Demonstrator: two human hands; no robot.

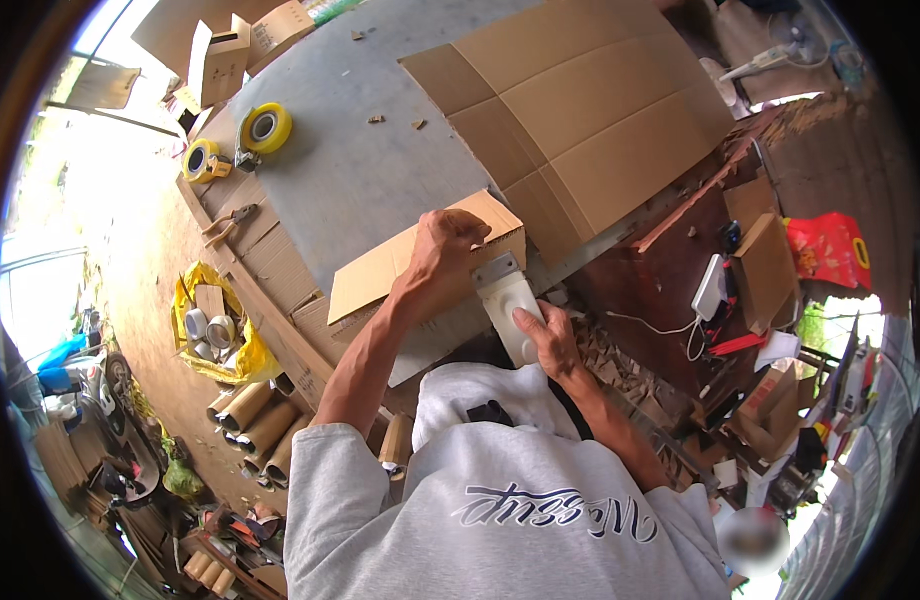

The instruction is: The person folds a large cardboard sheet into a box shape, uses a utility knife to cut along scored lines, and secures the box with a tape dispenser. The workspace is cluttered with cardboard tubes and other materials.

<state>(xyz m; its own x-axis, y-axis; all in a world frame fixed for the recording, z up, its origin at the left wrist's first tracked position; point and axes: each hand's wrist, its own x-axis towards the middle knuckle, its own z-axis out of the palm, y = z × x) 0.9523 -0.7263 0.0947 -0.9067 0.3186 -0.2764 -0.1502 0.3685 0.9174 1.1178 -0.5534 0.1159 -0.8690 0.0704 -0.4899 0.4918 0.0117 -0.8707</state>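
Observation:
My left hand [448,243] is closed at the upper edge of a folded piece of brown cardboard [380,275], which lies at the near side of the grey table. The fingertips are partly hidden, curled over the cardboard's edge. In my right hand [555,345] is a white handheld tool [510,308] with a grey metal head. The thumb lies on top of its body, and the metal head sits close to the cardboard's right end; whether they touch I cannot tell.
Large creased cardboard [580,110] covers the right of the grey table [360,160]. Two yellow tape dispensers [267,127] and pliers [230,226] lie left. Below are a yellow bag [250,362] of tape rolls and cardboard tubes [250,408]. A white power strip [710,286] lies right.

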